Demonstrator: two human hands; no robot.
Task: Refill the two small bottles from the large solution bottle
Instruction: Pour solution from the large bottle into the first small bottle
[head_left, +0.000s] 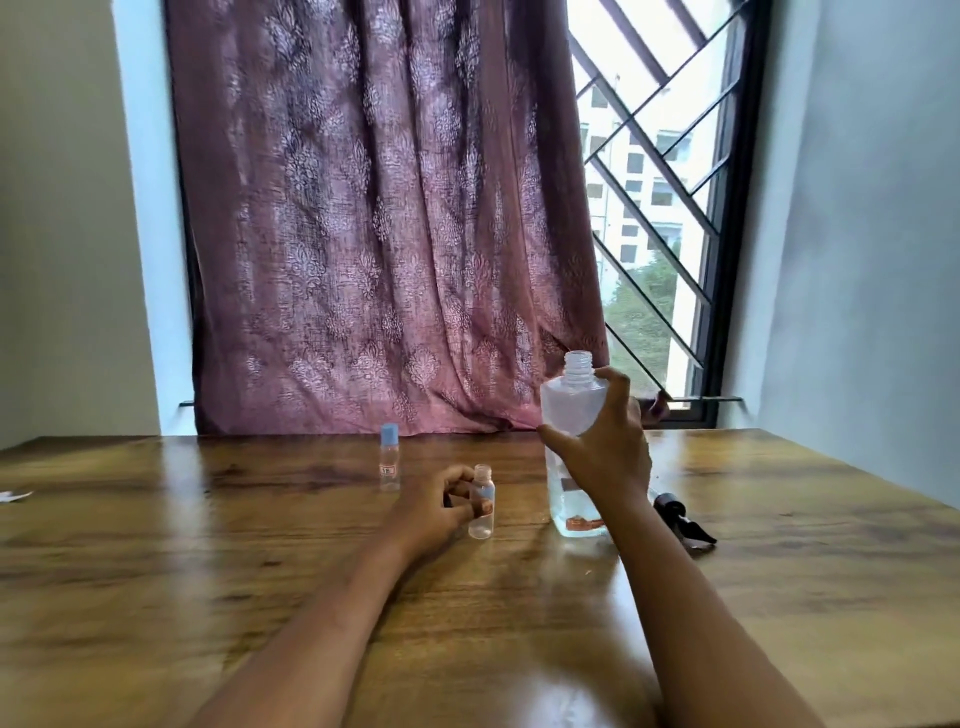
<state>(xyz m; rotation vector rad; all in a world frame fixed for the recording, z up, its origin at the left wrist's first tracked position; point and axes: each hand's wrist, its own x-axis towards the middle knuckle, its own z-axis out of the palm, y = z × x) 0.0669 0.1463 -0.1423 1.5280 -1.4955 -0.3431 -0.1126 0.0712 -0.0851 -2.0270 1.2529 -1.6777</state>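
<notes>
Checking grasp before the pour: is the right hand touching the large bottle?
Touching. The head view shows the right hand wrapped around the large bottle, thumb across its front and fingertips on its shoulder, no gap visible.

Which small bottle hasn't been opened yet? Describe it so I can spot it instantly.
On the wooden table, look toward the curtain. The capped small bottle stands alone there, left of both hands. Unlike the open small bottle in the left hand, it wears a blue cap.

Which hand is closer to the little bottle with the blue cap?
Left. The left hand holds the uncapped small bottle, just in front of the blue-capped bottle; the right hand grips the large bottle, farther right.
</notes>
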